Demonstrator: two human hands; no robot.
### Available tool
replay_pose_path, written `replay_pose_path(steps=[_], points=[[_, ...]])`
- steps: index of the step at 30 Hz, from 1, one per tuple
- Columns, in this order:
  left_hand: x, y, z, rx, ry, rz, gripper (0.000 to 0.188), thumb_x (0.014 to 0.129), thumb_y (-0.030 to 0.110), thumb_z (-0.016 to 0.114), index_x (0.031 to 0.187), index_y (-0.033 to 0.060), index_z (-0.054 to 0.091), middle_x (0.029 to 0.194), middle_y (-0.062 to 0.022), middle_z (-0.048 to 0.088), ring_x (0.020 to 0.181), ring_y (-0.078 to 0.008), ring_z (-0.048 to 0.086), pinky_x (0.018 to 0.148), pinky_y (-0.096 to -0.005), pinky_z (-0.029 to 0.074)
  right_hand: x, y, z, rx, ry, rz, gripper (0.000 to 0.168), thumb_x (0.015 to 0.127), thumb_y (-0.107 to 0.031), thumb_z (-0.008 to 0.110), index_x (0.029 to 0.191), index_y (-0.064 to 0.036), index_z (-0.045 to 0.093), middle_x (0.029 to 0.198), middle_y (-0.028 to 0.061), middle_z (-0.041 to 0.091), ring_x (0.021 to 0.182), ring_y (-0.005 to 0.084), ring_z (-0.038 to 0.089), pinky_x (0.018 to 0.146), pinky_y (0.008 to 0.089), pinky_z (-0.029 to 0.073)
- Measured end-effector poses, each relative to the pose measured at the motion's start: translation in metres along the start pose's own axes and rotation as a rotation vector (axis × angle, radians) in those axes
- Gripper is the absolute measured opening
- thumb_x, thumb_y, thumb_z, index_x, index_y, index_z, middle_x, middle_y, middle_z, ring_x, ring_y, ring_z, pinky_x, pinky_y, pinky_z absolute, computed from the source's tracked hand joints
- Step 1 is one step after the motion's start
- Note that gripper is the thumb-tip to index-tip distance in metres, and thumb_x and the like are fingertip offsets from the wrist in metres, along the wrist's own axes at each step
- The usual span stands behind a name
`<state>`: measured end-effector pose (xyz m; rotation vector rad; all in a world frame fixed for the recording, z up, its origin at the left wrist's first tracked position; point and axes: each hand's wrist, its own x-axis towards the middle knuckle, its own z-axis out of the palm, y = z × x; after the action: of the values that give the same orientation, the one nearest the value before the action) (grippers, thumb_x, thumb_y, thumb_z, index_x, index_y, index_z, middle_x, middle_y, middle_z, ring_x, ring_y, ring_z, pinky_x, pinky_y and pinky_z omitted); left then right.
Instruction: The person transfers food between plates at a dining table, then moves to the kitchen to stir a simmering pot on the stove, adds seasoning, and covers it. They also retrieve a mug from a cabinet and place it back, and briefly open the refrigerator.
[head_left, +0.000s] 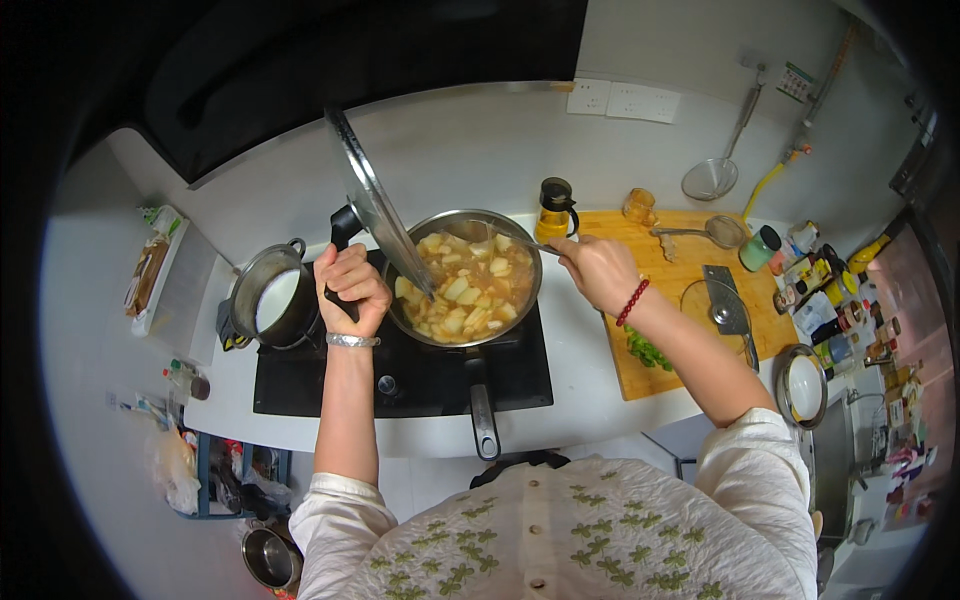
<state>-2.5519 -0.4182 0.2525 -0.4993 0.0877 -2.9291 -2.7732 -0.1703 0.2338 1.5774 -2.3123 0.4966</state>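
My left hand grips the black handle of a glass pan lid. The lid is tilted steeply, its lower rim over the left part of a frying pan. Chunks of pale vegetable in brown broth fill the pan, which sits on the black cooktop. Its long black handle points toward me. Right of the pan, my right hand holds the handle of a metal utensil. The utensil's far end reaches into the pan's upper part; its head is hard to make out.
Left stands a pot with white contents. A cutting board bears chopped greens, a cleaver, a small glass lid and a strainer. Behind is an oil pitcher. Several condiment bottles line the right side. A range hood overhangs the back.
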Motion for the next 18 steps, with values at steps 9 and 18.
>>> replay_pose_path(steps=[9, 18], points=[[-0.003, 0.006, 0.001, 0.009, -0.006, -0.055, 0.024, 0.09, 0.024, 0.047, 0.07, 0.0109, 0.041, 0.055, 0.006, 0.05, 0.049, -0.0054, 0.048, 0.045, -0.0201, 0.041, -0.01, -0.033, -0.02, -0.379, 0.113, -0.179, 0.033, 0.074, -0.01, 0.056, 0.105, -0.014, 0.065, 0.076, 0.0074, 0.051, 0.076, 0.0225, 0.056, 0.058, 0.0332, 0.047], [-0.017, 0.003, -0.001, -0.045, -0.035, -0.103, 0.023, 0.089, 0.022, 0.047, 0.071, 0.0114, 0.04, 0.055, 0.0062, 0.049, 0.049, -0.0059, 0.047, 0.045, -0.0207, 0.041, 0.0, -0.058, -0.032, -0.566, 0.102, -0.316, 0.033, 0.073, -0.013, 0.055, 0.104, -0.016, 0.066, 0.083, 0.0003, 0.049, 0.084, 0.0163, 0.05, 0.064, 0.0298, 0.038]])
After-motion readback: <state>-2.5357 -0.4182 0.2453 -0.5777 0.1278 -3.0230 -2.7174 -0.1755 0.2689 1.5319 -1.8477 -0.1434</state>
